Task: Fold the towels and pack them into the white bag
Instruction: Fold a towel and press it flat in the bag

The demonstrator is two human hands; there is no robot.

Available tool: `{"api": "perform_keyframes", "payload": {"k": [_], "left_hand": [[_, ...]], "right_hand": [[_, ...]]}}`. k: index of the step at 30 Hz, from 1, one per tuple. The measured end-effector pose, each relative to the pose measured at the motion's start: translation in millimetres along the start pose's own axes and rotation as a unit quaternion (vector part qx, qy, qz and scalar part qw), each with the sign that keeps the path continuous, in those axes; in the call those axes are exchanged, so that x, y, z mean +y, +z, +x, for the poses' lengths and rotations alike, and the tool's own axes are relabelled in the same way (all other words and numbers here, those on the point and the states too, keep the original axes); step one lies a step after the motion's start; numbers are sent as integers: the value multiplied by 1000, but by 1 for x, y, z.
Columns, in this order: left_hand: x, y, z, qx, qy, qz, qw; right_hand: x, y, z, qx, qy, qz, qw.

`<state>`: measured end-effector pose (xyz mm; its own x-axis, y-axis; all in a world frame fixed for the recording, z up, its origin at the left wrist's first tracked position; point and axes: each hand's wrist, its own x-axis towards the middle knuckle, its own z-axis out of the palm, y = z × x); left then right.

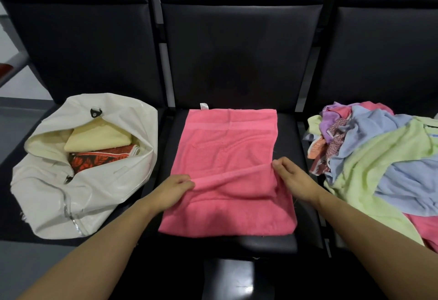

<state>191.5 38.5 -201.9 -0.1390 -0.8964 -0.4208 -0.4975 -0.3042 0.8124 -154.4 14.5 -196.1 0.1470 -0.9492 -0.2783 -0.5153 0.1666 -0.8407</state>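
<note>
Black seats [239, 45] carry everything: between the left hand [174, 187] and right hand [292, 176], both pinching a raised crease, lies the pink towel [227, 148]. If one pinch slips, the fold could skew. Farther left of the left hand, the white bag [94, 181] gapes; right of the right hand sits the towel pile [379, 157].

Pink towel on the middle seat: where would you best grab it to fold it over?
Probably at the raised crosswise ridge, one pinch at each side edge, coming from the near side. The pink towel lies flat, and the left hand and right hand already pinch that ridge at opposite edges, so it should lift evenly.
</note>
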Motion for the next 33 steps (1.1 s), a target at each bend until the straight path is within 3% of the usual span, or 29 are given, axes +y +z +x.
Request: {"api": "perform_keyframes", "payload": {"k": [5,8,13,16,19,22,24,26,29,33], "left_hand": [[-5,12,6,-91,-56,11,994],[-7,22,11,-105,-66,66,990],[4,40,14,-137,-56,120,982],[10,47,11,-176,-60,124,975],[14,49,4,-249,-37,209,945],[18,36,6,-254,-5,209,944],[27,22,6,-216,18,176,960],[38,7,4,-189,19,76,979],[50,-12,2,-197,22,-9,980],[66,-42,13,-263,-8,-55,963]], "right_hand": [[12,5,-4,-50,32,-18,998],[25,11,-5,-71,-11,-91,993],[18,15,-7,-185,-102,-302,929],[11,6,-4,-180,-56,-376,907],[5,-13,-15,-247,16,-385,889],[7,-37,-21,-249,48,-303,919],[3,-52,-20,-178,31,-196,964],[-9,-60,-19,-112,1,-76,991],[-21,-67,-16,-111,-1,118,987],[-36,-86,2,-197,7,177,964]]}}
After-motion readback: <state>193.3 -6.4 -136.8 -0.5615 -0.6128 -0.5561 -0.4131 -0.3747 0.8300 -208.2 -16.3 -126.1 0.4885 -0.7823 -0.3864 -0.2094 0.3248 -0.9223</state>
